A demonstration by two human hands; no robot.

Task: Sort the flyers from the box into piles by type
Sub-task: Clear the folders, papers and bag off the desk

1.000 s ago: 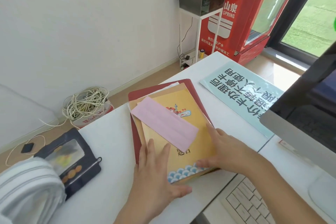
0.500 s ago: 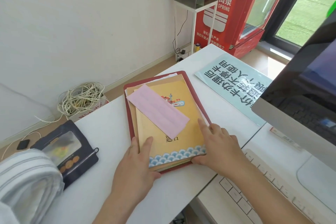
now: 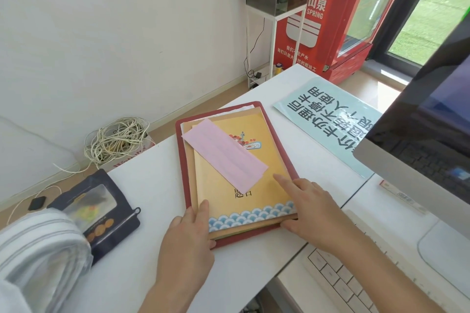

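Two hands rest on one stack (image 3: 254, 201) of papers lying mid-desk (image 3: 142, 185), between a dark pouch (image 3: 101, 211) and a pale blue sign (image 3: 328, 122). At the bottom is a dark red folder (image 3: 181, 160), then brown and white sheets. Above those is a yellow sheet (image 3: 267, 140) printed with a boat and a band of blue waves along its near edge. A pink slip (image 3: 223, 154) lies slantwise on top. The left hand (image 3: 185, 244) covers the near-left corner, one straight finger (image 3: 202, 211) on the yellow sheet and the thumb at the near edge. The right hand (image 3: 312, 208) lies along the right side, its index finger (image 3: 282, 180) stretched flat on top and the thumb against the near-right corner. A keyboard (image 3: 338, 279) sits just beside it.
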